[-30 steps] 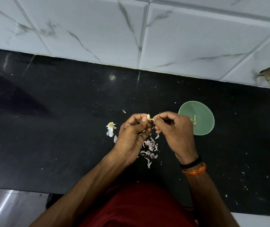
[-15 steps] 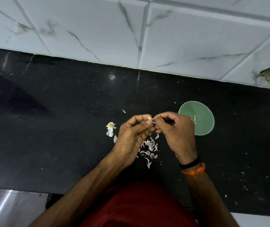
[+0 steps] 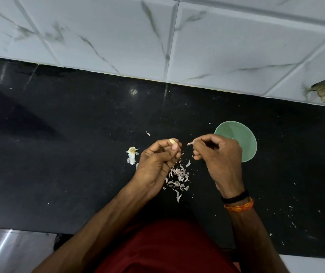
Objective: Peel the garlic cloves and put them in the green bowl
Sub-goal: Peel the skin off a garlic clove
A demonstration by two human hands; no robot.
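No legible txt, labels, nos. or signs anywhere.

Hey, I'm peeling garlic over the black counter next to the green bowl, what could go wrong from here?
The clove sits only at the left hand fingertips, so it may slip onto the counter. The skin flake pinched by the right hand could drift into the green bowl close beside it. The peel pile lies right under both hands and may scatter.

Left hand (image 3: 157, 160): fingers curled, thumb and forefinger pinching a small pale item at the tips.
Right hand (image 3: 216, 154): fingers curled, tips pinching a thin flake.
Gap: hands apart.
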